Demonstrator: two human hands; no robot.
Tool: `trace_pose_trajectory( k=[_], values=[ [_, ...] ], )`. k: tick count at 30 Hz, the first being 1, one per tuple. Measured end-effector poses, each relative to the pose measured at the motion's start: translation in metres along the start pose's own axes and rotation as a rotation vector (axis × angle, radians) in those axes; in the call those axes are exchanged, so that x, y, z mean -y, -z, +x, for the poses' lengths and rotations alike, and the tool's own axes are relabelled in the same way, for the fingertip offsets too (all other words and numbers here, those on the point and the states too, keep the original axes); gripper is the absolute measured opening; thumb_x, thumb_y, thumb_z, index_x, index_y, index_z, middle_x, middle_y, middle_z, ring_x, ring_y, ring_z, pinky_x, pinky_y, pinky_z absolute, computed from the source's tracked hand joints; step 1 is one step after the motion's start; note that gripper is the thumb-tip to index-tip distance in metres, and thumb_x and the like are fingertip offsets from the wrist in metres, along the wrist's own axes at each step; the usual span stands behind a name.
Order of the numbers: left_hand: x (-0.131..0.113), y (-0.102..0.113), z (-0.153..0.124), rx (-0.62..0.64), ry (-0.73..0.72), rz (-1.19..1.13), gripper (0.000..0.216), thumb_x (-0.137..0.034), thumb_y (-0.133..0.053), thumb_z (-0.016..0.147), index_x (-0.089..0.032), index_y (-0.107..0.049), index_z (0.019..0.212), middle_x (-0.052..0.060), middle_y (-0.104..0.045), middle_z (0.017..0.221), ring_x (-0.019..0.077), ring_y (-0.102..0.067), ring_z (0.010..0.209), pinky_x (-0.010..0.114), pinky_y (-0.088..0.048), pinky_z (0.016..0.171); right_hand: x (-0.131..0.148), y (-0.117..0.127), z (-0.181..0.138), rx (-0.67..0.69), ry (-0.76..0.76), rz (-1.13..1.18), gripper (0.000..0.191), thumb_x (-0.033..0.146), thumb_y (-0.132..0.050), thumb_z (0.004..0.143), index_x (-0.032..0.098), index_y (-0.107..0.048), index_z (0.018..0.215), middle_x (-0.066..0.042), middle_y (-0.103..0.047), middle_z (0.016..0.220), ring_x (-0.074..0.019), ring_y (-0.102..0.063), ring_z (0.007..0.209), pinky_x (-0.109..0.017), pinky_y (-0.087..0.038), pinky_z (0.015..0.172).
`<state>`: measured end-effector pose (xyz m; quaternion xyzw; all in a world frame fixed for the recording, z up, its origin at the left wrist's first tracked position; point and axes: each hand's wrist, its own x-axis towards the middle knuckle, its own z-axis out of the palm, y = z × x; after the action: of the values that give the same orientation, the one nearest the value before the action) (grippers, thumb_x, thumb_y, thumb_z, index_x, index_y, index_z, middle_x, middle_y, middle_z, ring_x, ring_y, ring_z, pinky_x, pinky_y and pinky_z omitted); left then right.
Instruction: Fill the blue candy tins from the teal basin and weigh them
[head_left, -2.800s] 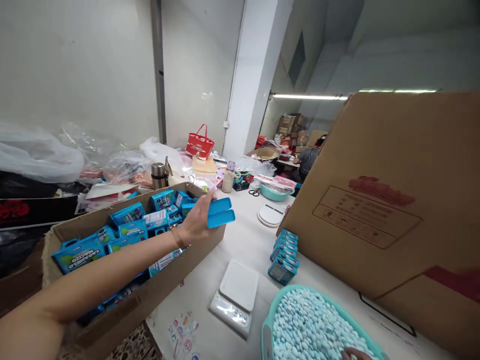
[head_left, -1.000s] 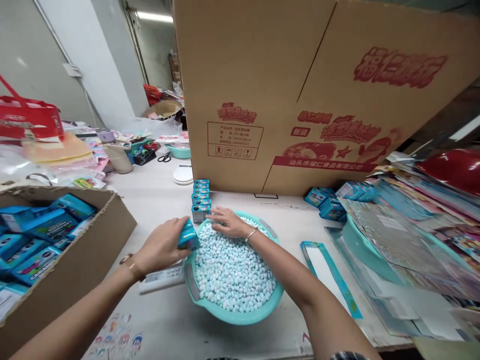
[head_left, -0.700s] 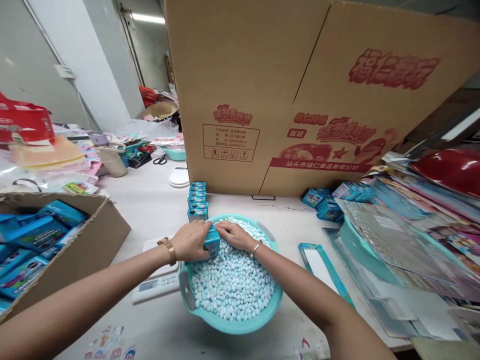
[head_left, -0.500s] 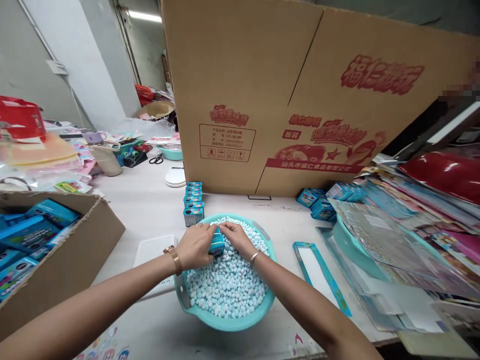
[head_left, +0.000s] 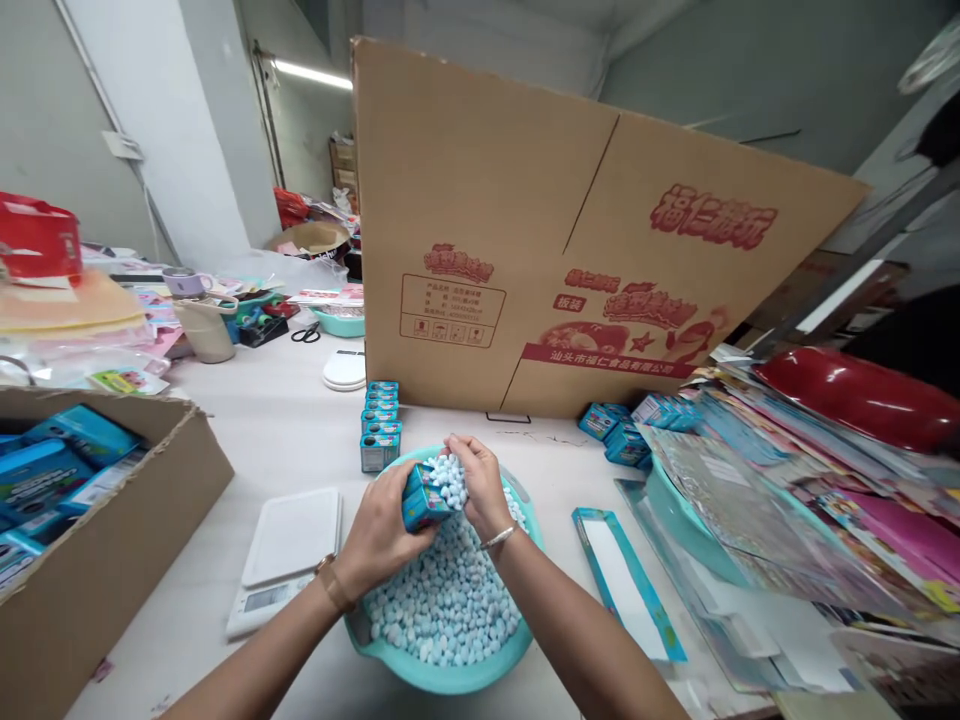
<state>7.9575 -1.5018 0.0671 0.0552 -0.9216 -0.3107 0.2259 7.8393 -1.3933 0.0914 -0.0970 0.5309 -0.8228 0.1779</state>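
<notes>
My left hand (head_left: 379, 530) grips a small blue box (head_left: 421, 500), tilted with its open end up and heaped with pale blue candies (head_left: 450, 478). My right hand (head_left: 474, 487) is cupped against the box's open end, fingers curled over the candy heap. Both hands hover above a teal basin (head_left: 450, 675) full of the same pale blue candies (head_left: 442, 600), standing on the white table.
A white scale (head_left: 289, 540) lies left of the basin. A row of small blue boxes (head_left: 380, 425) stands behind it. A large brown carton (head_left: 570, 270) stands upright across the back. An open carton of blue boxes (head_left: 52, 470) is at the left; printed sheets (head_left: 787, 470) pile at the right.
My left hand carried a blue box from the left carton to the basin. Both hands dipped it into the candies, then lifted it out heaped full. The view tilted upward.
</notes>
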Motion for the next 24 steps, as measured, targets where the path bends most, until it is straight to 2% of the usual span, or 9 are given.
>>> trace_pose_trajectory(
  k=[5,13,19,24],
  values=[
    [0.003,0.003,0.003,-0.012,-0.061,0.012,0.071,-0.026,-0.070,0.071,-0.019,-0.043,0.136,0.013,-0.059,0.132,0.0331,-0.057,0.121,0.048,-0.046,0.103,0.000,-0.003,-0.003,0.023,0.024,-0.008,0.030,0.044,-0.078,0.071,0.018,-0.065,0.069,0.000,-0.064,0.068,-0.0134,-0.053,0.065,-0.027,-0.042,0.066],
    [-0.001,0.006,0.006,0.012,-0.057,0.024,0.070,-0.024,-0.070,0.070,-0.018,-0.044,0.134,0.012,-0.059,0.129,0.0321,-0.056,0.119,0.047,-0.046,0.099,0.005,-0.006,-0.011,0.054,0.006,0.017,0.027,0.043,-0.077,0.073,0.019,-0.067,0.067,-0.002,-0.065,0.071,-0.0159,-0.057,0.073,-0.029,-0.045,0.075],
    [0.001,0.004,0.005,0.027,-0.085,-0.005,0.072,-0.022,-0.070,0.068,-0.021,-0.044,0.135,0.011,-0.058,0.131,0.0321,-0.055,0.121,0.048,-0.045,0.102,0.010,-0.005,-0.012,0.042,-0.058,0.076,0.027,0.043,-0.080,0.069,0.019,-0.069,0.072,-0.003,-0.068,0.073,-0.0173,-0.062,0.076,-0.031,-0.047,0.081],
    [0.003,-0.001,0.004,0.000,-0.035,-0.108,0.072,-0.021,-0.072,0.068,-0.018,-0.044,0.134,0.013,-0.058,0.132,0.0322,-0.056,0.123,0.049,-0.044,0.106,0.018,-0.008,-0.019,0.057,-0.074,0.130,0.026,0.040,-0.082,0.066,0.019,-0.069,0.073,-0.003,-0.070,0.076,-0.0164,-0.064,0.079,-0.030,-0.048,0.085]
  ],
)
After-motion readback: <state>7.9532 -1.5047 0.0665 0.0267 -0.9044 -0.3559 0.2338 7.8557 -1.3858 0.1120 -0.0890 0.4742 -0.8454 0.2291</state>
